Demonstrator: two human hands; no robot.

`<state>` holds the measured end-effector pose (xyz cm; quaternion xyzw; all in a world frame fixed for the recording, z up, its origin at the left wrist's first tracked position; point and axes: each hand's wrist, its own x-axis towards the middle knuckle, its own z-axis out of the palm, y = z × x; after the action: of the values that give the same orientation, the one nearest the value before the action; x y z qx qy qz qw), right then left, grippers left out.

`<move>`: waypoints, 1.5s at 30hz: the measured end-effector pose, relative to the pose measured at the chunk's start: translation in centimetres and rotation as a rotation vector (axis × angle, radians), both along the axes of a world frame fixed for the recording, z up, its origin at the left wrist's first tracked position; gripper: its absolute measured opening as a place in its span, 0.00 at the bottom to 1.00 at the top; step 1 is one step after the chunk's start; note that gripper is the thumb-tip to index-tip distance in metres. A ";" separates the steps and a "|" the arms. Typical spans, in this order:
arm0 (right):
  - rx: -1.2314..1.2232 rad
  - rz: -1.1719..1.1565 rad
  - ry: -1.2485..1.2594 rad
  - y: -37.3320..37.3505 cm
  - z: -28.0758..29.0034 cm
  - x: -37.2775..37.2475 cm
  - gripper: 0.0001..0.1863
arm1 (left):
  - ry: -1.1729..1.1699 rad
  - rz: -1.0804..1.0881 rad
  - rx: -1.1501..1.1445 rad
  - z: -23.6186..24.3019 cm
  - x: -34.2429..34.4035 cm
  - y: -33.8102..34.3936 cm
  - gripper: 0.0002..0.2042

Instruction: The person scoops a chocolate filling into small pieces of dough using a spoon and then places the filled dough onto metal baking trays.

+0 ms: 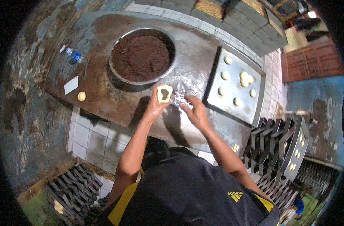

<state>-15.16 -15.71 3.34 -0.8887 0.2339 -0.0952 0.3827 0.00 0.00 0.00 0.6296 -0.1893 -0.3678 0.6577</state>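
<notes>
Head camera shows me two bare hands over a brown desk (100,107). I see the left hand (155,107) with its fingers curled around a piece of pale dough (163,100). A dark patch shows in the middle of the dough, and I cannot tell if it is a hole or brown stuffing. The dough is just beside the near edge of a big round bowl (172,48). Lots of dark brown crumbs (142,56) fill the bowl.

I see the right hand (195,112) near the dough but apart from it. Its fingers are loose, bent and spread. White powder (187,81) is smeared on the desk past that hand.

To the right, I see a shiny flat tray (213,98) with small round dough balls (225,75) on it. Some sit alone, and some touch in a bunch. Far to the left, I see a bottle (73,55) with a blue label lying down, a white card (71,85), and one lone dough ball (81,96) near the card.
</notes>
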 end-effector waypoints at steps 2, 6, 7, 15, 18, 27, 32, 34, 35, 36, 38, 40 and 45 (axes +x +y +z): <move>0.594 -0.280 -0.159 0.2 1.5 -1.3 0.34 | -0.099 -0.106 -0.145 0.8 -5.8 -1.0 0.40; -0.179 0.141 -0.117 3.3 4.4 -9.1 0.31 | -0.086 -0.060 0.048 2.0 -14.7 -2.4 0.31; -0.170 0.231 -0.127 3.8 6.1 -13.3 0.31 | 0.059 -0.104 0.010 2.8 -16.6 -2.7 0.28; 0.004 -0.373 -0.397 3.8 5.2 -24.7 0.19 | 0.010 -0.242 -0.239 5.0 -27.2 -5.2 0.16; 0.702 -0.602 -0.558 3.6 5.1 -28.0 0.15 | -0.573 -0.241 -0.221 6.2 -30.4 -5.6 0.21; -0.149 -0.257 -0.116 4.7 6.5 -36.1 0.10 | -0.796 -0.927 0.158 5.2 -34.2 -5.7 0.33; 0.667 -0.470 -0.585 2.2 0.0 -39.3 0.11 | -0.690 -0.880 0.278 -0.3 -34.1 -5.3 0.17; 0.079 -0.775 -0.435 -0.9 -4.2 -40.8 0.15 | -0.290 -0.807 0.485 -0.5 -34.5 -5.2 0.21; -0.146 -0.819 -0.334 -2.2 -5.9 -41.8 0.14 | -0.148 -0.770 0.361 -0.2 -34.8 -5.4 0.21; -0.204 -0.820 -0.044 -3.0 -7.0 -42.2 0.13 | -0.009 -0.706 0.260 0.4 -35.1 -5.6 0.21; -0.584 -0.661 0.232 -3.5 -7.6 -42.7 0.15 | 0.275 -0.617 0.116 2.0 -36.0 -6.5 0.24; -0.483 -0.626 0.020 -2.3 -6.0 -42.3 0.18 | 0.383 -0.514 0.010 3.6 -37.0 -8.2 0.26; -0.048 -0.533 -0.489 1.2 1.3 -37.7 0.23 | 0.971 -0.401 -0.093 6.1 -39.7 -10.1 0.30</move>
<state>-52.91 -14.55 4.59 -0.7562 0.3565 -0.4069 0.3681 -39.69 -10.08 6.06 0.3085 0.0044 -0.7268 0.6136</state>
